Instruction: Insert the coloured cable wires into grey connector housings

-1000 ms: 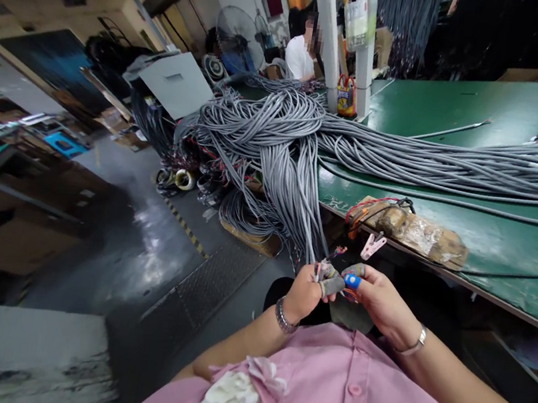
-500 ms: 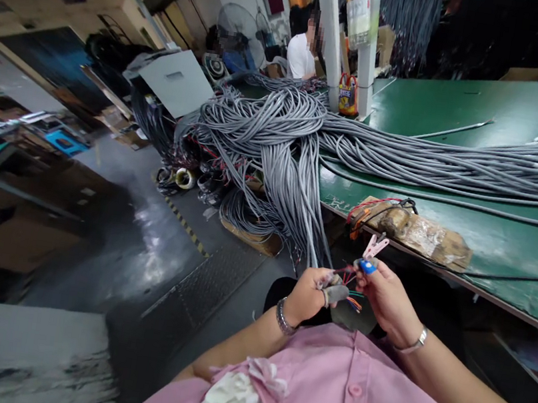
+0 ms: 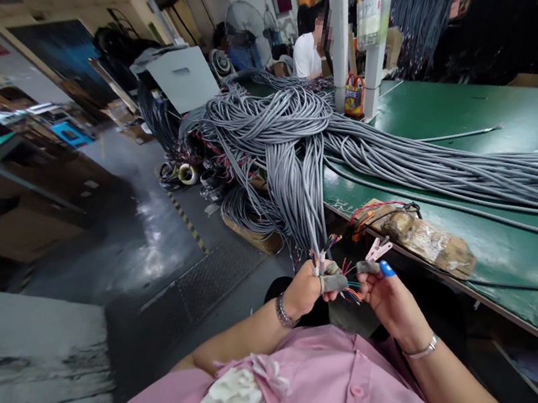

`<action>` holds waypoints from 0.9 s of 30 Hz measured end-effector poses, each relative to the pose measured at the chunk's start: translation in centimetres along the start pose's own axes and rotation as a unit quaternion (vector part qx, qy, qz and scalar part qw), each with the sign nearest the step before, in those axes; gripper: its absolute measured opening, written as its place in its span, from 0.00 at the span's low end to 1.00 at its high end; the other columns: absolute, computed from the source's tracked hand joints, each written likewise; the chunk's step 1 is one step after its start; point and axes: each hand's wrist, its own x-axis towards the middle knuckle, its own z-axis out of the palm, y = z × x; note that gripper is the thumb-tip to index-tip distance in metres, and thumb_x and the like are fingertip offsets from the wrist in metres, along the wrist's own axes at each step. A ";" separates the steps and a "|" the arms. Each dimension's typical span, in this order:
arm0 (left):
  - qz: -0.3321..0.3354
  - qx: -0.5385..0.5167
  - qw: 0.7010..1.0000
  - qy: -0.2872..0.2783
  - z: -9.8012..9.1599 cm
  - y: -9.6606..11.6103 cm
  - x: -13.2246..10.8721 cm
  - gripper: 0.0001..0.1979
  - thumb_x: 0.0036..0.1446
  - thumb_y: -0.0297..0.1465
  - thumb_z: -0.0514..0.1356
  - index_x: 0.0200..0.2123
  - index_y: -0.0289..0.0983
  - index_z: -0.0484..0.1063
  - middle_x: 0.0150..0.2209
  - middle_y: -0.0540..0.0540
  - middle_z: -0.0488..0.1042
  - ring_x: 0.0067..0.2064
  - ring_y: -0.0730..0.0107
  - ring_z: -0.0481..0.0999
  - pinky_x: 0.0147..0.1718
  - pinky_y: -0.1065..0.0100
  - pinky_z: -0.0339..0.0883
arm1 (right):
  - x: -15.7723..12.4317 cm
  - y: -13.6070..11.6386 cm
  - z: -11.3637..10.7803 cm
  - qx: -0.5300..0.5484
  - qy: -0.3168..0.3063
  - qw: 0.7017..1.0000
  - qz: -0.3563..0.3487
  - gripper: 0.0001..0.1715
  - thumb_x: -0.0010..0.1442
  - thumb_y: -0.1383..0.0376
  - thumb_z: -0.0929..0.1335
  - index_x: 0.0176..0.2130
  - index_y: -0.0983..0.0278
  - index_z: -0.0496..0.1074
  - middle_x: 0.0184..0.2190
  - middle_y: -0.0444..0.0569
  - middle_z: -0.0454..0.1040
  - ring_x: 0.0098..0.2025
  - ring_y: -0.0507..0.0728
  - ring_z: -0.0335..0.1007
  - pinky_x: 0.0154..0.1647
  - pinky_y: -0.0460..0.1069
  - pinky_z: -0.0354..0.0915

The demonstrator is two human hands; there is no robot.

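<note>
My left hand (image 3: 309,288) is closed around the ends of a few grey cables (image 3: 300,193) that hang off the green table's edge (image 3: 446,268), with grey tape on its fingertips. Thin coloured wires (image 3: 349,293) fan out from the stripped cable ends between my hands. My right hand (image 3: 389,297) pinches these coloured wires with taped fingertips, one wrapped in blue. Both hands are held just in front of my pink shirt, below the table edge.
A thick mass of grey cables (image 3: 407,158) sprawls across the green table and spills to the floor. A taped wooden block with red wires (image 3: 416,233) and a pink clip (image 3: 377,248) sit at the table edge. A person in white (image 3: 311,53) sits behind white posts (image 3: 341,37).
My right hand dipped and rose again while working along the coloured wires. My left hand kept its grip on the cable ends and shifted slightly up.
</note>
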 end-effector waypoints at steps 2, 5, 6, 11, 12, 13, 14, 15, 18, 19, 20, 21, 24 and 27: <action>-0.010 -0.011 1.000 -0.020 0.2 0.5 0.4 0.17 0.50 0.39 0.65 0.20 0.34 0.66 0.16 0.51 0.66 0.17 0.80 0.61 0.17 0.75 0.53 | 0.7 -0.6 -0.4 0.012 0.021 1.000 -0.004 0.27 0.58 0.43 0.65 0.36 0.64 0.76 0.31 0.48 0.74 0.29 0.51 0.67 0.31 0.46 0.66; -0.028 -0.015 0.998 -0.054 0.8 1.1 1.3 0.16 0.48 0.38 0.66 0.21 0.34 0.67 0.16 0.52 0.67 0.16 0.80 0.61 0.16 0.75 0.52 | 1.7 -1.9 -0.5 0.011 0.034 0.999 -0.027 0.29 0.56 0.41 0.66 0.36 0.63 0.77 0.30 0.47 0.74 0.28 0.51 0.67 0.29 0.46 0.66; -0.032 -0.013 0.997 -0.065 1.1 1.3 1.6 0.16 0.48 0.38 0.66 0.21 0.34 0.67 0.16 0.52 0.67 0.16 0.80 0.61 0.17 0.75 0.52 | 2.0 -2.2 -0.3 0.009 0.034 0.999 -0.034 0.28 0.56 0.42 0.67 0.35 0.63 0.77 0.29 0.47 0.74 0.28 0.51 0.67 0.29 0.46 0.66; -0.051 0.000 0.995 -0.091 2.1 1.9 2.7 0.17 0.47 0.41 0.66 0.20 0.33 0.67 0.15 0.51 0.67 0.16 0.80 0.61 0.17 0.75 0.53 | 2.9 -2.6 0.1 0.005 0.028 0.999 -0.047 0.23 0.56 0.47 0.70 0.32 0.65 0.77 0.26 0.47 0.75 0.26 0.51 0.68 0.28 0.46 0.66; -0.054 0.002 0.995 -0.088 2.2 1.8 2.8 0.18 0.47 0.41 0.66 0.20 0.33 0.67 0.15 0.51 0.67 0.16 0.80 0.61 0.17 0.75 0.53 | 3.0 -2.4 0.1 0.010 0.027 0.999 -0.046 0.24 0.55 0.46 0.70 0.32 0.65 0.77 0.25 0.47 0.75 0.26 0.51 0.68 0.28 0.47 0.66; -0.056 0.003 0.995 -0.084 2.2 1.7 2.9 0.18 0.47 0.42 0.66 0.20 0.33 0.67 0.15 0.51 0.66 0.16 0.80 0.61 0.17 0.75 0.53 | 3.1 -2.3 0.2 0.017 0.026 0.999 -0.044 0.24 0.55 0.45 0.70 0.32 0.65 0.77 0.25 0.47 0.75 0.26 0.52 0.68 0.28 0.47 0.66; -0.056 0.003 0.995 -0.080 2.2 1.5 3.0 0.18 0.47 0.42 0.65 0.20 0.33 0.67 0.15 0.51 0.66 0.16 0.81 0.60 0.17 0.75 0.53 | 3.2 -2.1 0.2 0.024 0.026 0.999 -0.041 0.25 0.54 0.45 0.70 0.33 0.64 0.77 0.25 0.48 0.75 0.26 0.52 0.69 0.28 0.48 0.66; -0.056 0.002 0.995 -0.077 2.1 1.3 3.1 0.19 0.48 0.43 0.65 0.20 0.33 0.67 0.15 0.51 0.66 0.16 0.81 0.60 0.17 0.75 0.53 | 3.3 -1.9 0.2 0.031 0.028 0.998 -0.041 0.25 0.53 0.45 0.71 0.34 0.64 0.77 0.25 0.47 0.75 0.25 0.53 0.69 0.28 0.49 0.66; -0.056 0.000 0.995 -0.079 1.9 0.6 3.2 0.19 0.48 0.42 0.65 0.20 0.33 0.67 0.15 0.51 0.66 0.16 0.81 0.60 0.17 0.75 0.52 | 3.6 -1.7 0.4 0.046 0.049 0.996 -0.059 0.25 0.50 0.45 0.72 0.34 0.64 0.77 0.24 0.47 0.75 0.24 0.53 0.69 0.28 0.49 0.67; -0.055 0.000 0.995 -0.081 1.8 0.5 3.2 0.18 0.48 0.42 0.65 0.20 0.33 0.67 0.15 0.51 0.67 0.16 0.81 0.60 0.17 0.75 0.52 | 3.7 -1.6 0.5 0.049 0.057 0.995 -0.068 0.25 0.50 0.46 0.73 0.34 0.64 0.77 0.24 0.47 0.75 0.23 0.53 0.68 0.27 0.49 0.66; -0.055 0.001 0.995 -0.082 1.7 0.3 3.3 0.18 0.48 0.42 0.65 0.20 0.33 0.67 0.15 0.51 0.67 0.16 0.81 0.60 0.17 0.75 0.52 | 3.8 -1.6 0.6 0.051 0.065 0.994 -0.076 0.24 0.49 0.46 0.74 0.33 0.64 0.77 0.25 0.47 0.76 0.23 0.52 0.68 0.26 0.49 0.66; -0.055 0.001 0.995 -0.083 1.7 0.2 3.3 0.18 0.48 0.42 0.65 0.20 0.33 0.67 0.15 0.51 0.66 0.16 0.81 0.60 0.17 0.75 0.52 | 3.8 -1.6 0.6 0.052 0.071 0.993 -0.081 0.24 0.49 0.46 0.74 0.33 0.64 0.77 0.25 0.47 0.76 0.23 0.52 0.68 0.26 0.48 0.66; -0.051 0.000 0.995 -0.082 1.6 0.1 3.3 0.18 0.48 0.41 0.65 0.20 0.33 0.67 0.15 0.52 0.66 0.16 0.81 0.60 0.17 0.75 0.52 | 3.8 -1.4 0.7 0.053 0.073 0.993 -0.074 0.25 0.48 0.46 0.74 0.34 0.64 0.77 0.26 0.47 0.76 0.23 0.52 0.68 0.26 0.48 0.65; -0.049 -0.009 0.996 -0.079 1.5 0.0 3.2 0.17 0.47 0.40 0.65 0.20 0.34 0.66 0.15 0.52 0.66 0.16 0.80 0.60 0.16 0.75 0.51 | 3.6 -1.3 0.4 0.062 0.055 0.995 -0.052 0.28 0.50 0.42 0.71 0.36 0.63 0.76 0.28 0.48 0.77 0.26 0.53 0.70 0.28 0.49 0.66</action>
